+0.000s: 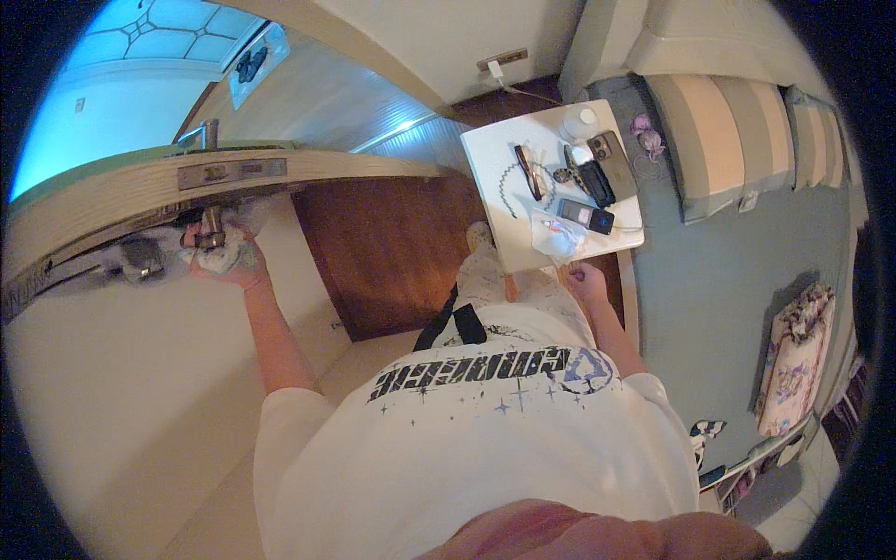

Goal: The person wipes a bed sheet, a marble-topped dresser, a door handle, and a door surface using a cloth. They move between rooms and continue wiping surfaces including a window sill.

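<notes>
On the left, my left hand (245, 269) grips a pale, crumpled cloth (225, 257) held against a metal door handle (211, 227). Part of the handle is hidden by the cloth and fingers. The handle sits on the near face of a door, whose wooden edge (336, 166) carries a metal latch plate (232, 173). My right hand (589, 285) hangs beside my leg, just below the near edge of a small white table (493, 150). Its fingers are curled, and nothing shows in them.
Phones (586, 215), a hair band (505, 196), a plastic packet (558, 234) and a round white container (579, 122) lie on the table. At right stands a bed (700, 294) with striped pillows (714, 140) and a patterned box-like item (794, 371). A charger (495, 68) is plugged in at the wall.
</notes>
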`<action>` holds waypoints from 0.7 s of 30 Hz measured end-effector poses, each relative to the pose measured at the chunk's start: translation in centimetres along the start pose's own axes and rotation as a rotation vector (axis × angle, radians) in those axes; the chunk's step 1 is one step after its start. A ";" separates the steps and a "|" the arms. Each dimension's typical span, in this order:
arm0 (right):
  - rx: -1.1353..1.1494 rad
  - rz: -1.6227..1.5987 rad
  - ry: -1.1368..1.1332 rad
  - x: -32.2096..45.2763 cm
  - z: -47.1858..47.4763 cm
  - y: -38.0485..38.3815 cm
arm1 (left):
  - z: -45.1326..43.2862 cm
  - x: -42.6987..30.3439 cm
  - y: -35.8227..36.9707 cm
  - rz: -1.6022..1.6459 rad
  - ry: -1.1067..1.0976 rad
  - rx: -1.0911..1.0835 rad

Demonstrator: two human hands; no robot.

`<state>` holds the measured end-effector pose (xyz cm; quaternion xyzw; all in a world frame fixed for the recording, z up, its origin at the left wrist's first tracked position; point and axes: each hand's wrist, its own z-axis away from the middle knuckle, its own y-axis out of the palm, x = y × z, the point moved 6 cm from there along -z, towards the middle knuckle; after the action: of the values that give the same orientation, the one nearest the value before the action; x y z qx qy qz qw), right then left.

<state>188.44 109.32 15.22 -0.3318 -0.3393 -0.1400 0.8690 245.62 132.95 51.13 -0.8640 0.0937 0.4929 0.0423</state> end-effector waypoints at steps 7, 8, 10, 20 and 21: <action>0.046 0.224 0.127 -1.4 0.0 -1.4 | 0.8 -0.4 1.2 0.414 -0.174 0.130; 0.041 0.197 0.100 -1.8 -0.1 -1.4 | 1.0 -0.6 1.0 0.291 -0.176 0.081; 0.038 0.168 0.074 -2.7 -0.5 -1.3 | 1.3 -1.2 1.0 0.173 -0.192 0.046; 0.148 0.125 0.169 -3.2 -1.2 -0.9 | 3.5 -5.5 3.1 -0.493 0.376 0.163; 0.151 0.152 0.218 -3.6 -1.3 -1.0 | 3.3 -4.8 2.3 -0.366 0.252 0.096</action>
<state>185.98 107.80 12.51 -0.2728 -0.2263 -0.0832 0.9314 239.98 131.86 53.58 -0.9182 -0.0366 0.3604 0.1601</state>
